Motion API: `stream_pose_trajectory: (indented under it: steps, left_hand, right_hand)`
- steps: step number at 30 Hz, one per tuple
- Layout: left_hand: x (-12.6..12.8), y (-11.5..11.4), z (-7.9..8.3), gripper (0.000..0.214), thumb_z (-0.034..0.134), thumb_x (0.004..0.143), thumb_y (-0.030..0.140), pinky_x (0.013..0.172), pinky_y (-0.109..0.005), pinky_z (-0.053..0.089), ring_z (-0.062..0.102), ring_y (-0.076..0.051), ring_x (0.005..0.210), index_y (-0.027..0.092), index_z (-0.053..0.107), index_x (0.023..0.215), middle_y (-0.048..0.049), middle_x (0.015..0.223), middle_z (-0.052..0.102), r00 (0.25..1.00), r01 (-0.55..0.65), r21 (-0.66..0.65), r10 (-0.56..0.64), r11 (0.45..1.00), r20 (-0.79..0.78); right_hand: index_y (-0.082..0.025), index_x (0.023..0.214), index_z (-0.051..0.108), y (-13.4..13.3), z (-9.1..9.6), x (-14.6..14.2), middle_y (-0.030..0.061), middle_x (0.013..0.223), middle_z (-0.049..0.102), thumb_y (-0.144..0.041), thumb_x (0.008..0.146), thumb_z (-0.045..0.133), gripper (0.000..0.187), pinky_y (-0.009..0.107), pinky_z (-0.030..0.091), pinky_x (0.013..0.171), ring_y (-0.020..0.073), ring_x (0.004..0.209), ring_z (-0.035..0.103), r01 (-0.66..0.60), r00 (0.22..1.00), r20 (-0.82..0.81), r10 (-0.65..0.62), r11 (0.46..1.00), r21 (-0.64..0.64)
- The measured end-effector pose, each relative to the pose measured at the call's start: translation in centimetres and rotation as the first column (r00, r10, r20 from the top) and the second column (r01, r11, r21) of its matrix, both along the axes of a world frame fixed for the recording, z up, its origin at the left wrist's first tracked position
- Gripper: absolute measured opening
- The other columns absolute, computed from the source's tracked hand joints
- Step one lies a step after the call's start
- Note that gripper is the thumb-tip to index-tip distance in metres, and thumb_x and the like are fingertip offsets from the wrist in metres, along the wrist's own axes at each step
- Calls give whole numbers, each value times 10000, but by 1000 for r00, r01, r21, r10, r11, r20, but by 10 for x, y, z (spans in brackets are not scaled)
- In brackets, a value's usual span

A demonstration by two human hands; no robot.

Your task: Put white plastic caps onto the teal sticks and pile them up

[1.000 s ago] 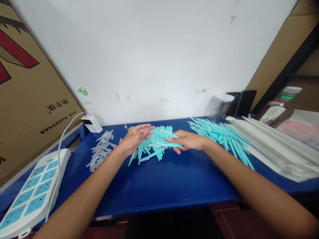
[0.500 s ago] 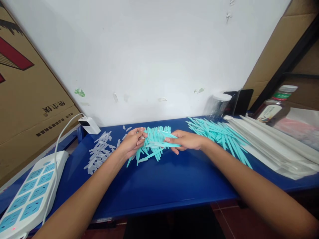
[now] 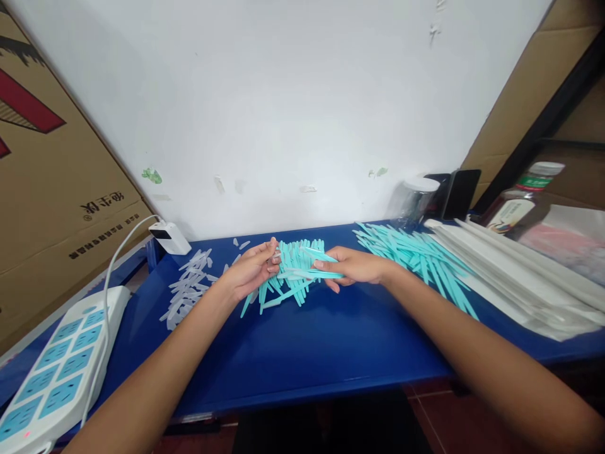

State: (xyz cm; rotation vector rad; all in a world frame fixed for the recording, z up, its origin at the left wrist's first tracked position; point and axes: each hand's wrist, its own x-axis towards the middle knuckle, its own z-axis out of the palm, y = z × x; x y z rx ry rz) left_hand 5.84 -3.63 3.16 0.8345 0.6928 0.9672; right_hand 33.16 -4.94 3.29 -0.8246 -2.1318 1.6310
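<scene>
Several slim turquoise eyebrow razors (image 3: 329, 273) are held by my right hand (image 3: 354, 265), its thumb laid over them and their pale tips pointing left. My left hand (image 3: 255, 265) is closed, with a small translucent cap (image 3: 277, 254) pinched in its fingertips, close to those tips. Beneath and between both hands lies a row of turquoise razors (image 3: 297, 293) on the blue table (image 3: 302, 347). To the left of my left hand, loose translucent caps (image 3: 186, 290) form a pile. Part of that pile is hidden behind my left forearm.
More turquoise razors (image 3: 416, 252) are heaped at the right, beside a stack of white sleeves (image 3: 510, 277). A lidded clear jar (image 3: 416, 198) and a bottle (image 3: 520, 195) stand behind. At the left are a power strip (image 3: 66, 359), a white charger (image 3: 170, 238) and a cardboard box (image 3: 57, 170).
My left hand has turned and its fingers have opened a little, showing the cap near the razor tips. My right hand has hardly moved.
</scene>
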Motion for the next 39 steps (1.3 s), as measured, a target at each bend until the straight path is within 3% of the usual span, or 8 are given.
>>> stream_pose_trajectory:
  steps: [4, 11, 17, 20, 29, 32, 35, 39]
  left_hand:
    - [2, 0, -2, 260, 822, 871, 237, 466, -131, 374, 474, -53, 600, 125, 589, 847, 10, 769, 486, 998, -57, 3, 57, 998, -6]
    - [-2, 10, -10, 200, 672, 990, 238, 375, -131, 274, 369, -29, 459, 119, 591, 851, 38, 674, 443, 924, -381, -107, 375, 919, -67]
    - [-2, 8, -4, 93, 705, 902, 49, 428, -165, 363, 465, -51, 534, 99, 629, 880, -2, 764, 528, 970, -242, -130, 235, 961, -65]
    - [-1, 6, -3, 214, 667, 846, -65, 467, -169, 393, 499, -51, 581, 76, 676, 1007, -27, 855, 586, 978, -199, -85, 192, 976, -80]
    - [-1, 3, -6, 205, 632, 889, 39, 552, -198, 385, 490, -81, 631, 97, 694, 1076, -79, 941, 656, 968, -109, 75, 123, 991, -220]
    - [-4, 5, -5, 160, 637, 923, 203, 549, -227, 342, 465, -111, 612, 128, 719, 1038, -65, 877, 662, 842, -103, 367, 277, 925, -462]
    - [-10, 6, -1, 170, 670, 893, 293, 593, -260, 342, 509, -160, 661, 174, 747, 986, -39, 797, 644, 594, 72, 667, 505, 741, -626]
    - [-18, 1, 4, 159, 724, 840, 369, 579, -281, 314, 486, -168, 589, 209, 721, 840, 12, 636, 532, 365, 513, 554, 417, 655, -832]
  right_hand:
    - [-103, 698, 669, 0, -1, 0, -50, 494, 412, -629, 1030, 490, 648, 237, 235, 460, 62, 433, 301, 1, 1000, 12, -1, 1000, 4]
    - [-103, 694, 678, 1, -1, 0, -66, 472, 357, -640, 1032, 481, 665, 240, 233, 470, 62, 431, 285, -9, 999, 33, 9, 1000, 1]
    - [-110, 702, 673, 1, -2, 1, -61, 477, 371, -641, 1027, 488, 650, 239, 224, 457, 68, 432, 288, -8, 1000, 16, 8, 1000, -4]
    - [-107, 695, 671, 1, -2, 0, -62, 472, 366, -647, 1027, 483, 662, 237, 216, 453, 64, 427, 274, -14, 1000, 23, 14, 1000, -10]
    - [-123, 704, 636, -2, 3, -2, -70, 486, 375, -646, 1015, 509, 622, 227, 230, 435, 63, 424, 285, -9, 1000, -1, 9, 1000, -27]
    - [-116, 691, 645, 0, 2, 0, -53, 493, 411, -635, 1020, 507, 630, 229, 244, 446, 64, 436, 305, -2, 1000, 4, 2, 1000, -12]
    - [-104, 766, 678, 2, 1, 3, -17, 545, 522, -622, 1016, 526, 595, 232, 249, 450, 65, 447, 322, 35, 999, -38, -36, 999, -35]
    - [-99, 1083, 716, 6, 2, 6, 1, 629, 617, -586, 1014, 556, 517, 234, 233, 428, 64, 425, 302, 113, 988, -99, -122, 989, -97]
